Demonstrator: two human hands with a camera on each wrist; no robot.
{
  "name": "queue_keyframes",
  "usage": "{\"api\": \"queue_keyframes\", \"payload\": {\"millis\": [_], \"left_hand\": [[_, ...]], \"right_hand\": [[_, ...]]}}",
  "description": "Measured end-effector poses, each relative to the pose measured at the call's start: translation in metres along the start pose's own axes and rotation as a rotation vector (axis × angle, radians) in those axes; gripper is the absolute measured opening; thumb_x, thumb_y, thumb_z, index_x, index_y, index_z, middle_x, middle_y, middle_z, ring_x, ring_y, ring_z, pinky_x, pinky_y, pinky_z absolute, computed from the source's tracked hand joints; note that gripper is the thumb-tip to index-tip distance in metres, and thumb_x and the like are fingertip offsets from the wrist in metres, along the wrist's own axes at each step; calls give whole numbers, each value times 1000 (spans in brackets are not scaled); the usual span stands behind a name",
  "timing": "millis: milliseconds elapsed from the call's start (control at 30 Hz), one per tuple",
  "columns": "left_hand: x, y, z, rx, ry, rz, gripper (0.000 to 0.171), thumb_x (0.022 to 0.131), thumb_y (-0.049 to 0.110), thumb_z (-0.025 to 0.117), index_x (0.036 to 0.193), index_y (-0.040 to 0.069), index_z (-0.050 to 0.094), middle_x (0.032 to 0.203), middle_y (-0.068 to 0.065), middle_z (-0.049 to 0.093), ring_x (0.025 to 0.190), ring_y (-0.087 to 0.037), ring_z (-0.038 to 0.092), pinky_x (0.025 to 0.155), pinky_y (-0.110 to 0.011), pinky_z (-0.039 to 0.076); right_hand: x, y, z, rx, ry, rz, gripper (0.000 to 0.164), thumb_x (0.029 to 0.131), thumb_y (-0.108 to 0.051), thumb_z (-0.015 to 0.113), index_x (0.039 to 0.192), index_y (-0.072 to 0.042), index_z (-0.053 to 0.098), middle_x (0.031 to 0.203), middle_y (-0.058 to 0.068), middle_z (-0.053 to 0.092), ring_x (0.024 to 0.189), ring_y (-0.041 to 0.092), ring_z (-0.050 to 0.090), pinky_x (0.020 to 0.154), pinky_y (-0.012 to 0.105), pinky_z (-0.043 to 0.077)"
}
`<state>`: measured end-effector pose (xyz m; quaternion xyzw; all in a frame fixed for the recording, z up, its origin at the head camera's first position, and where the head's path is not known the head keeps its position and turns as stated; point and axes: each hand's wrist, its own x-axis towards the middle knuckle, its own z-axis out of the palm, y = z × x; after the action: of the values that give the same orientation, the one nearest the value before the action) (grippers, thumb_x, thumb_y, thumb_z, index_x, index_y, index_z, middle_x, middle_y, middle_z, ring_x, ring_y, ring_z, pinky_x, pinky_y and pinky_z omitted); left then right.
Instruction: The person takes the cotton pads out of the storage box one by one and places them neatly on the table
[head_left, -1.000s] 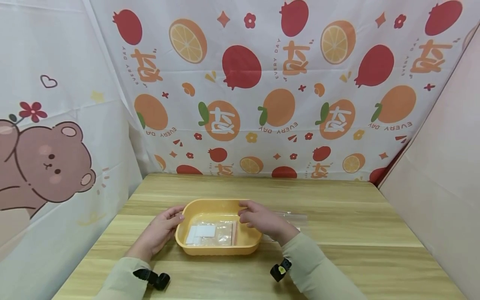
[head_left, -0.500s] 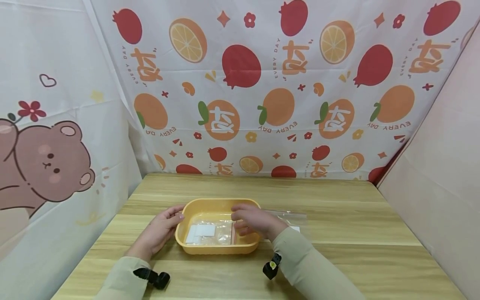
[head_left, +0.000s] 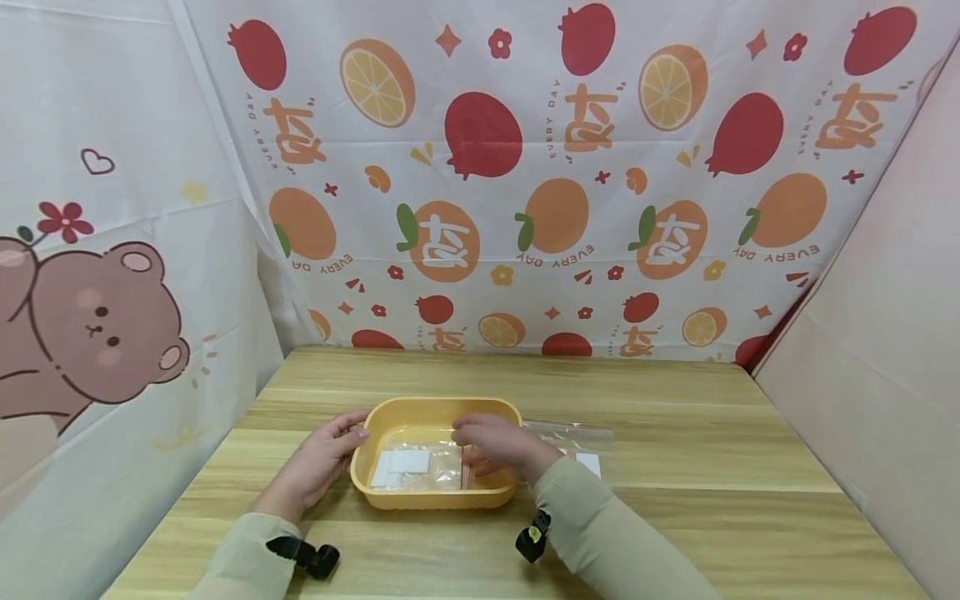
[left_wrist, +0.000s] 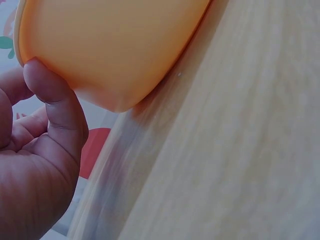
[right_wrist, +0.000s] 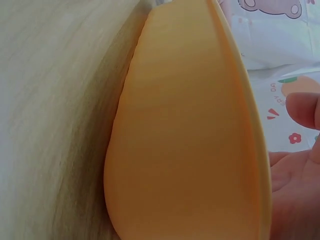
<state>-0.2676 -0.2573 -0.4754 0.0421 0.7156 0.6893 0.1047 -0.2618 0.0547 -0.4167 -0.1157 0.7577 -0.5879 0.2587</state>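
A yellow plastic tray (head_left: 435, 500) with rounded corners stands on the wooden table. My left hand (head_left: 322, 458) grips its left end; in the left wrist view the thumb (left_wrist: 55, 95) presses near the rim, fingers behind it. Inside the tray lies a clear zip bag (head_left: 444, 473) with a red line along its right edge and white flat pieces (head_left: 408, 461) at its left. My right hand (head_left: 501, 446) reaches over the tray's right end, fingers loosely bent beside the red-lined edge. Whether they touch the bag is hidden. The right wrist view shows thumb and palm (right_wrist: 295, 200) beyond the tray's wall.
Another clear zip bag (head_left: 577, 432) lies on the table just right of the tray, partly behind the right wrist, with a white flat piece (head_left: 588, 463) showing. A fruit-print curtain (head_left: 480, 250) hangs along the table's back edge.
My right hand has moved left and inward over the tray, toward the bag's red-lined edge. More of the bag to the right now shows. The left hand keeps its place on the tray.
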Motion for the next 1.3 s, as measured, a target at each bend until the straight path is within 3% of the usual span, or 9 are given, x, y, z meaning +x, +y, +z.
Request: {"api": "queue_keyframes", "payload": {"millis": [367,667,900,1167,1300], "left_hand": [[-1,1,0,7,8,-5,57,107,22,53,155,-2,32,140,-22,47,115,-17,58,89,-30,55],[-1,2,0,10,15,-12,57,107,21,53,155,-2,32,139,-21,47,114,-15,57,90,-29,54],[-1,1,1,15,17,-17,57,107,21,53,155,-2,33,141,-21,46,115,-14,56,90,-29,54],[-1,4,2,8,4,-9,57,107,20,53,155,-2,32,140,-22,46,115,-14,56,90,-29,54],[0,3,1,0,8,-6,56,107,19,53,154,-3,33,135,-21,48,112,-14,58,89,-29,55]], "right_hand": [[8,3,3,33,90,6,50,102,-25,57,144,2,51,144,19,51,127,45,52,84,46,57],[16,8,7,262,162,29,50,101,-23,56,143,3,49,141,26,48,128,47,50,92,51,54],[22,12,14,297,146,14,52,99,-21,56,144,4,49,138,26,51,121,42,55,83,45,56],[18,9,17,264,149,12,52,100,-20,55,145,6,47,138,28,51,116,41,59,78,42,57],[19,10,18,316,133,23,53,98,-18,57,145,6,46,136,30,51,113,41,60,81,47,57]]}}
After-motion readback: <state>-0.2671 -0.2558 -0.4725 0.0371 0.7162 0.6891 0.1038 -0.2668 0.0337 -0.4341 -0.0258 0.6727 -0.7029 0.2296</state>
